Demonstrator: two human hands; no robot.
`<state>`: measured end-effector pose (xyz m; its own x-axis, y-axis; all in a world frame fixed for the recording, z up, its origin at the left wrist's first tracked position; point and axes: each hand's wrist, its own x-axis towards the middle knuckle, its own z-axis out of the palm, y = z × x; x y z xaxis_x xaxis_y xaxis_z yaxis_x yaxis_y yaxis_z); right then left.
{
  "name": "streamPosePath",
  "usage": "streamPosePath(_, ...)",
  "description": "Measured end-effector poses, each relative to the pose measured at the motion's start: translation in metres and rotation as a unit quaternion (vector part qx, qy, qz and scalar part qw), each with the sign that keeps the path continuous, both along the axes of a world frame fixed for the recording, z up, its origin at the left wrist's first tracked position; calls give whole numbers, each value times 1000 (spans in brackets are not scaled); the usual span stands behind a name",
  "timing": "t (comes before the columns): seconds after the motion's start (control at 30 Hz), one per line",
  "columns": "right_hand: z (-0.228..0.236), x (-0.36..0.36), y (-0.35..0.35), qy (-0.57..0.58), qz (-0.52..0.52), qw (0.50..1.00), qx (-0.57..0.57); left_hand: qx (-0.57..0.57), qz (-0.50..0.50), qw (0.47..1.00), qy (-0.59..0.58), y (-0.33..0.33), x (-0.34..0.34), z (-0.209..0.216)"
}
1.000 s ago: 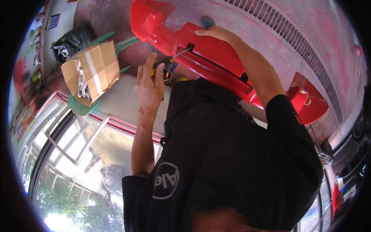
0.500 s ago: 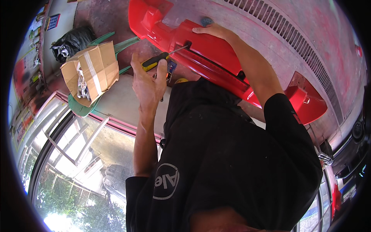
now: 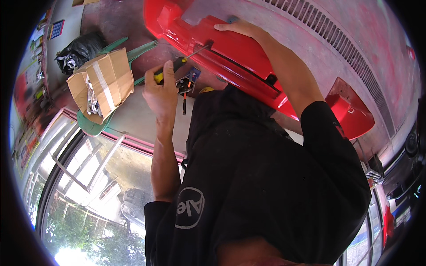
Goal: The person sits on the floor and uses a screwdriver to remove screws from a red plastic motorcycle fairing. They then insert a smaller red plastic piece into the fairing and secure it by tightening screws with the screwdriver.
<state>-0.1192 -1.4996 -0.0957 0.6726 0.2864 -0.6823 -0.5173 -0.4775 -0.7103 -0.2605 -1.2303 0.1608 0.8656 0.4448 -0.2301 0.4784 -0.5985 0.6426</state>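
Note:
A glossy red car bumper [image 3: 235, 48] lies slantwise in front of my body, a long dark slot running along it. My left hand [image 3: 160, 91] is closed around the yellow-and-black handle of a screwdriver [image 3: 179, 63]. The screwdriver's thin metal shaft points up and right, its tip at the small dark opening near the slot's left end. Over the bumper's far edge lies my right hand [image 3: 246, 30], gripping it with the thumb on the red surface and the other fingers mostly hidden behind.
Left of my left hand, an open cardboard box [image 3: 102, 84] sits on a green chair [image 3: 91, 126], with a black plastic bag [image 3: 80, 51] beyond it. Several small tools [image 3: 185, 88] lie below the bumper. A floor grate [image 3: 328, 33] curves past at the far right.
My left fingers, spread around the screwdriver handle before, are now curled in on it. The hand sits slightly lower and further left; the bumper appears shifted slightly up and left.

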Motion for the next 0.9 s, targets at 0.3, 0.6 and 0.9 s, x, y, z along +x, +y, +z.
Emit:
streamPosePath(0.3,2,11,3,43,20,998,-35,-36,-112,984,-132,7,-82,78)
streamPosePath(0.6,6,-1,-8,66,-49,997,8,-78,-369,914,-150,-40,-97,52)
streamPosePath(0.9,5,-17,-19,84,-98,991,31,-71,-404,900,-148,-38,-103,26)
